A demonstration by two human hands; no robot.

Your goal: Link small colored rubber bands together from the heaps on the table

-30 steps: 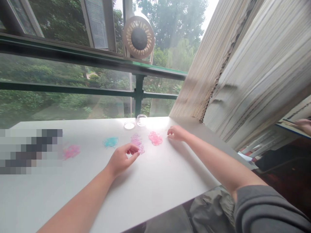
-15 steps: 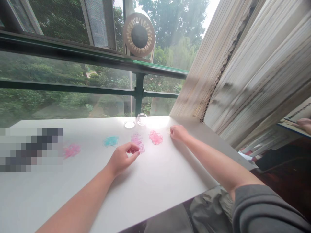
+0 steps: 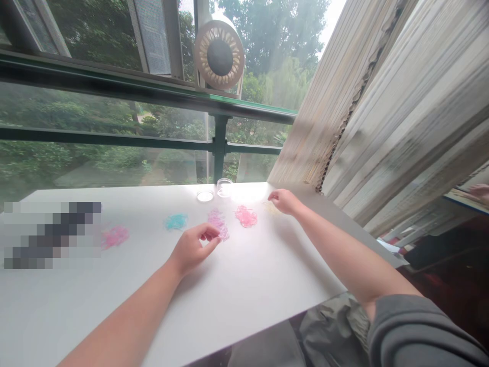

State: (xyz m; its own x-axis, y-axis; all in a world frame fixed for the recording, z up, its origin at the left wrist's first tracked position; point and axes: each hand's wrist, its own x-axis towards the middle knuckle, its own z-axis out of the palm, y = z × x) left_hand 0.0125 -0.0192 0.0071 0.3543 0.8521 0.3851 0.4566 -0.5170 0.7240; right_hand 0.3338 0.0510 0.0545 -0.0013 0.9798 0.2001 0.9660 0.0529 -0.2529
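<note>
My left hand (image 3: pixel 193 250) rests on the white table (image 3: pixel 237 295), fingers curled and thumb tip close to the forefinger, at the near edge of a purple heap (image 3: pixel 217 220) of thin strands like small elastic bands. Whatever may be in its fingertips is too small to make out. Farther right, my right hand (image 3: pixel 284 201) hovers by a pale yellow heap (image 3: pixel 271 208), its fingers drawn together in a pinch whose contents do not show. Between the hands lies a coral-pink heap (image 3: pixel 246 216). A turquoise heap (image 3: pixel 176 221) and a magenta heap (image 3: pixel 115 236) lie to the left.
At the back edge stand a clear round tub (image 3: pixel 224 188) and a shallow clear lid or dish (image 3: pixel 205 195). A round fan (image 3: pixel 219 56) sits on the window rail (image 3: pixel 153 104). Curtains (image 3: pixel 344 112) hang at the right. A blurred patch covers the far left. Part of another hand (image 3: pixel 479 191) shows far right.
My right hand moved down and right onto the pale yellow heap, then lifted slightly away from me, uncovering more of that heap. My left hand has stayed in place.
</note>
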